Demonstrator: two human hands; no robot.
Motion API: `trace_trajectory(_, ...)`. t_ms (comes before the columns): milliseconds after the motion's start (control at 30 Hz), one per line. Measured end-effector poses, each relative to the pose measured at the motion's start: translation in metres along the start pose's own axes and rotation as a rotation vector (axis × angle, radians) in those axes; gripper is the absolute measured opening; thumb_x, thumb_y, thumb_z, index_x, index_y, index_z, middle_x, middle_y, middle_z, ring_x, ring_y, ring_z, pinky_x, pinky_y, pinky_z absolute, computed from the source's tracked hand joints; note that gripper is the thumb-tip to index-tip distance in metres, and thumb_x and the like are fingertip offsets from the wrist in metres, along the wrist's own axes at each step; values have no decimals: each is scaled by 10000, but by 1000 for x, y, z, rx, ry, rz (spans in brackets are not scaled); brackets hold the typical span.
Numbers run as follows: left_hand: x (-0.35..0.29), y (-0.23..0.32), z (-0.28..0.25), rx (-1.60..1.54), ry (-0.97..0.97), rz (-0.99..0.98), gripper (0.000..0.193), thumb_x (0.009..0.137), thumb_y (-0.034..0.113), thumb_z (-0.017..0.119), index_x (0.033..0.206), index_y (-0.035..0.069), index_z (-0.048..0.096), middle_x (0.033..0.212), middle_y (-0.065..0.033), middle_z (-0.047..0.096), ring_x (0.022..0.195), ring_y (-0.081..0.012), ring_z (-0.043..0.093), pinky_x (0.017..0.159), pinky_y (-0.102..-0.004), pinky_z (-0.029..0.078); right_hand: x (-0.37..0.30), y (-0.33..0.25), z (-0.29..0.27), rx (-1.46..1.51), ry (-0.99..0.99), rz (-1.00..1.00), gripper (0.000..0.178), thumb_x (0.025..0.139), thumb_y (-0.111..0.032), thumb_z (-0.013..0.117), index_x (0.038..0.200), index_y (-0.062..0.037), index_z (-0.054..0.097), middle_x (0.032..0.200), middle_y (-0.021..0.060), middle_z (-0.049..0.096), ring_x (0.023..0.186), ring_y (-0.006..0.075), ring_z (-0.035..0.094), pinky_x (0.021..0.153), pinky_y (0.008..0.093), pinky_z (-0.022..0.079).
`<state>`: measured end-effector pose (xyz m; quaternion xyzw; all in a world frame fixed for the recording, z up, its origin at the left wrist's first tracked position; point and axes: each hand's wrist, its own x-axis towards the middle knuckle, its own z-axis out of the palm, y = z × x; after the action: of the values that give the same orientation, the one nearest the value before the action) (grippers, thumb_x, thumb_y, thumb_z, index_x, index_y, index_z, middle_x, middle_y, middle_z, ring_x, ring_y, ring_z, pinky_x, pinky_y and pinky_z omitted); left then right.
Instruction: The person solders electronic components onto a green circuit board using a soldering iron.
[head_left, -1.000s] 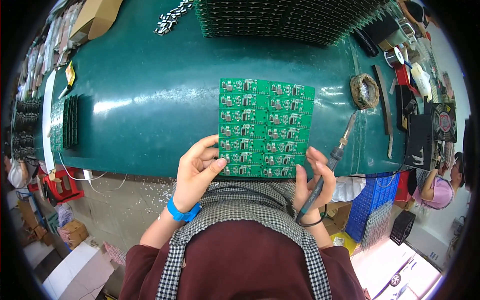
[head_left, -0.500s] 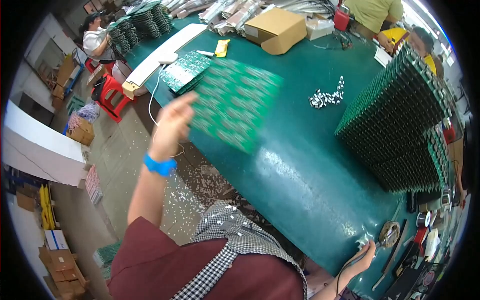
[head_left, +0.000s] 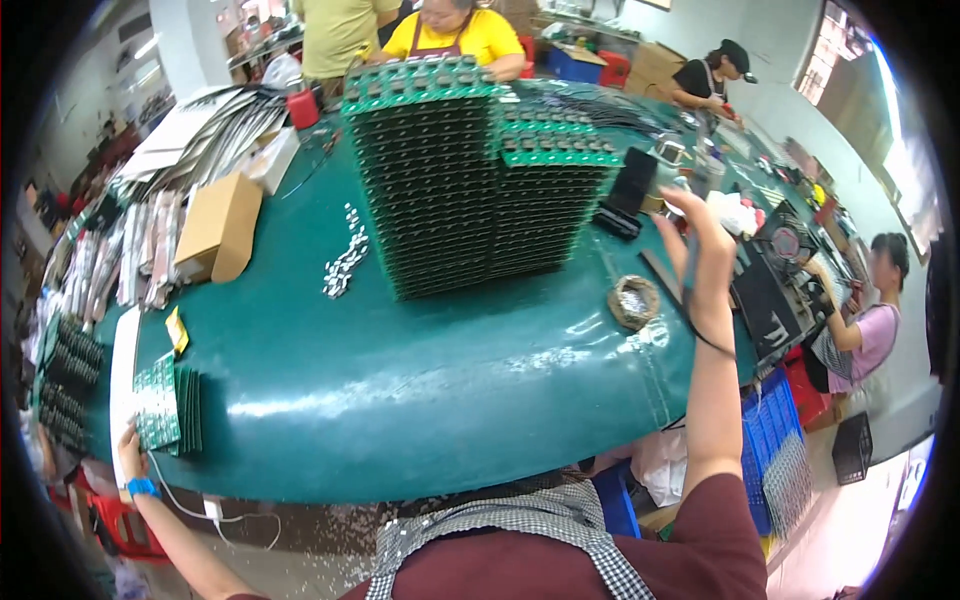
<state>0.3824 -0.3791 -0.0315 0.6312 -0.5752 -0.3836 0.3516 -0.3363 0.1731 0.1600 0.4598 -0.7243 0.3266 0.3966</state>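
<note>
At the table's left end, my left hand point(head_left: 131, 455) has its fingers at the near corner of a green circuit board point(head_left: 156, 402), which lies on a small stack of similar boards. The fingers look closed on that corner, though they are small in view. My right hand point(head_left: 708, 255) is raised over the table's right side. Its fingers are curled round a slim, corded tool that looks like a soldering iron point(head_left: 692, 262), blurred by motion. A black cord runs from it along my wrist. Below that hand sits a small round bowl point(head_left: 632, 302) with light bits in it.
A tall stack of circuit boards point(head_left: 430, 200) stands mid-table, a lower stack point(head_left: 560, 185) beside it. Small white parts point(head_left: 345, 262) lie left of it, near a cardboard box point(head_left: 218, 228) and a yellow packet point(head_left: 177, 330). Other people sit at the far side and right.
My left hand has brought the circuit board down onto the small stack. My right hand has risen from the table with the soldering iron. The view has swung to the right.
</note>
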Motion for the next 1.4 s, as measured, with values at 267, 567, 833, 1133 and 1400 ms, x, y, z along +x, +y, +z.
trace_trajectory(267,12,-27,0,408,326,462,408,1003,277,415,1154,-63,583,1070,-164,656,1002,-219,601,905,-311,437,52,7,58,-290,-222,-440,205,754,-108,625,954,-109,580,710,95,556,704,274,611,583,379,490)
trace_trajectory(567,-91,-25,1,-297,479,299,453,1014,404,375,1123,13,576,585,42,322,498,-52,262,452,-241,202,57,21,76,-456,-182,-678,227,760,-72,581,986,-68,591,720,67,561,680,209,607,551,315,500)
trace_trajectory(833,-255,124,109,-271,168,390,259,973,265,534,1087,47,614,646,92,391,519,3,280,442,-190,178,54,62,2,-457,188,-361,280,781,-15,619,1051,-89,636,686,84,583,591,250,597,495,338,461)
trace_trajectory(1133,-408,210,284,-25,-512,901,412,695,-29,729,1091,29,630,785,-74,587,546,-169,489,500,-256,417,-132,-72,-15,441,-247,-156,268,702,14,672,967,-21,660,927,170,697,829,290,695,686,346,567)
trace_trajectory(1400,-411,182,300,-21,-536,1151,345,526,-96,616,850,22,613,827,-105,600,608,-240,589,510,-310,453,-204,-110,19,637,-307,162,218,698,64,678,893,-27,642,881,147,701,774,274,700,648,304,555)
